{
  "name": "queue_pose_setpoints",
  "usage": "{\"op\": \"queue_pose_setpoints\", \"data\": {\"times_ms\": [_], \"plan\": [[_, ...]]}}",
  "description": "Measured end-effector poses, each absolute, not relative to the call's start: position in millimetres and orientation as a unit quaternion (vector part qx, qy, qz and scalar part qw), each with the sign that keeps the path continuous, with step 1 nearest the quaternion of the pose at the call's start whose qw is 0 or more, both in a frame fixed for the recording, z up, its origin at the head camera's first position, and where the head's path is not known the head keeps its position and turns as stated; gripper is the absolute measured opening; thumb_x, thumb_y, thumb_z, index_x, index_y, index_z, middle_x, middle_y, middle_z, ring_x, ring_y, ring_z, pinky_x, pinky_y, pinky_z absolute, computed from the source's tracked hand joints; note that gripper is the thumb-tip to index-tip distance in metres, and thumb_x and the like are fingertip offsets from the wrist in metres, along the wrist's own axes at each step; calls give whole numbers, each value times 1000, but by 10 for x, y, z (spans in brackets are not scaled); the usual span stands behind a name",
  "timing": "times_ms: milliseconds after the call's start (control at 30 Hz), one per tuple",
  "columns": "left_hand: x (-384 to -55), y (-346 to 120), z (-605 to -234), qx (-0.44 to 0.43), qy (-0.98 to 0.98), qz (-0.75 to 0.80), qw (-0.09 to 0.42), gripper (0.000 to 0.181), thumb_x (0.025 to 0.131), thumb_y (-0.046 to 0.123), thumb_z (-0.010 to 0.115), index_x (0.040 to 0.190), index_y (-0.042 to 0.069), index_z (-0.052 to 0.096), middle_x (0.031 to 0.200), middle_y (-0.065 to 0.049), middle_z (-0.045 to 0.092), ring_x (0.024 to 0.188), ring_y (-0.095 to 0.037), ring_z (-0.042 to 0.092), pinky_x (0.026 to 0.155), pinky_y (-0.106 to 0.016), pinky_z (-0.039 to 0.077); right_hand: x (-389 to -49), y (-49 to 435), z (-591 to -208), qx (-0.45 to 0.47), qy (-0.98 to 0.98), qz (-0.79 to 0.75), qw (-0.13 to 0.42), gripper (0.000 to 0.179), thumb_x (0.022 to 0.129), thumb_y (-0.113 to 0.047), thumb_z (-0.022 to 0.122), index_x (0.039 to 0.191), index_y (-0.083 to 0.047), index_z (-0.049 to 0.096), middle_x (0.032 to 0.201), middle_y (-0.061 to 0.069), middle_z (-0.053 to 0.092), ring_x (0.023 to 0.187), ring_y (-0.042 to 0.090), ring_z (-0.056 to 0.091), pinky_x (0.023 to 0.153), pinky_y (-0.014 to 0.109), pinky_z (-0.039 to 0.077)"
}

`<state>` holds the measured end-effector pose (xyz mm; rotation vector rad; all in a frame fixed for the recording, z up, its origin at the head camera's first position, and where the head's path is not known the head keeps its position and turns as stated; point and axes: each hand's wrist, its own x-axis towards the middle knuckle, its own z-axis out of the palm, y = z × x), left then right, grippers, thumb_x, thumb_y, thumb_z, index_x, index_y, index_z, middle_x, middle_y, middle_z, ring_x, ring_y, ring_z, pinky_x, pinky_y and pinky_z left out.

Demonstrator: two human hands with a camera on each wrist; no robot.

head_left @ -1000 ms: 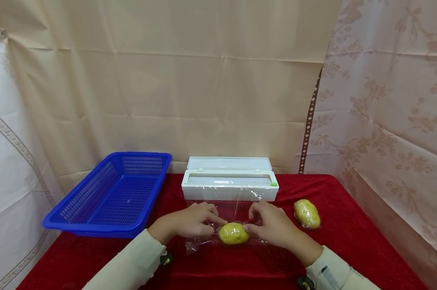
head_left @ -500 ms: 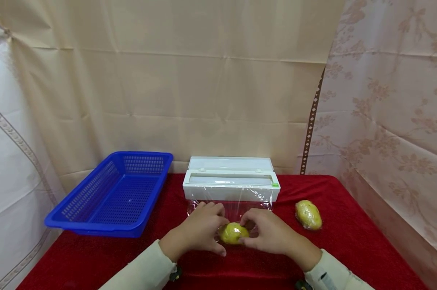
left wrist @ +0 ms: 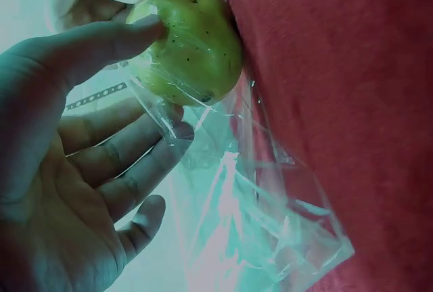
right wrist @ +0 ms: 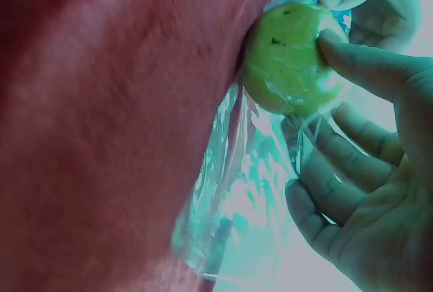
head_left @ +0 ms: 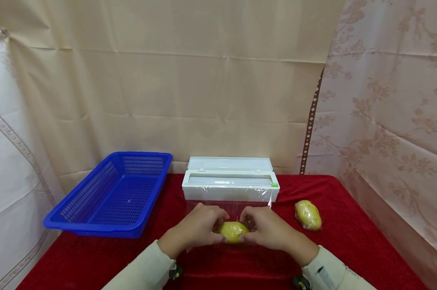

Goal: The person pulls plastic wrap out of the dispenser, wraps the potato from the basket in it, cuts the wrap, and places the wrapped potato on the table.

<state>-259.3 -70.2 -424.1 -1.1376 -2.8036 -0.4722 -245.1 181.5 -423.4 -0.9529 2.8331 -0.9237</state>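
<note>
Two-sided grip on potato (head_left: 233, 232): by left hand (head_left: 197, 226), half curled, with thumb (left wrist: 128, 38) newly brought in since previous frame, and by right hand (head_left: 270, 228), likewise curled. Located on bench (head_left: 352, 251), long axis left to right. Beyond: clear film (head_left: 236, 206), then white box (head_left: 229, 193). Right: second potato (head_left: 308, 215). Left: blue basket (head_left: 95, 228).

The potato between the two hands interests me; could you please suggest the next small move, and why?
I would probably roll the potato slightly toward the white dispenser: the left hand and right hand hold it at either end, and clear film runs from the dispenser's front toward it.
</note>
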Motion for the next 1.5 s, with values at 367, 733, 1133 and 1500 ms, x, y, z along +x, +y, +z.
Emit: {"op": "queue_pose_setpoints", "data": {"times_ms": [367,733,1133,1500], "plan": [[-2773,-712,-4164,-345,-906,-240,-56,19,89,36,82,103,23,78,88,19,70,84,0,64,83,-26,52,-2665,1888,-4263,-296,899,-318,51,17,89,-25,82,101,-18,71,87,-12,73,81,5,68,75,26,55],[-3057,-745,-4163,-336,-894,-263,-133,25,99,33,69,111,13,80,93,12,75,83,-2,66,78,-26,56,-2837,1814,-4255,-283,905,-312,53,15,100,-21,69,108,-11,77,99,-3,73,89,11,66,75,29,56],[-3222,-699,-4115,-265,-902,-300,-160,19,98,30,70,98,12,75,87,1,72,79,-13,63,69,-30,52,-2979,1803,-4290,-257,917,-305,1,11,99,-23,70,96,-12,73,87,-5,71,82,9,62,76,32,52],[-3269,-622,-4093,-240,-921,-300,-70,14,87,21,83,88,9,75,77,1,71,71,-12,61,65,-28,50,-3058,1744,-4337,-243,923,-293,-46,10,96,-22,73,89,-14,75,80,-8,71,75,7,61,73,31,51]]}}
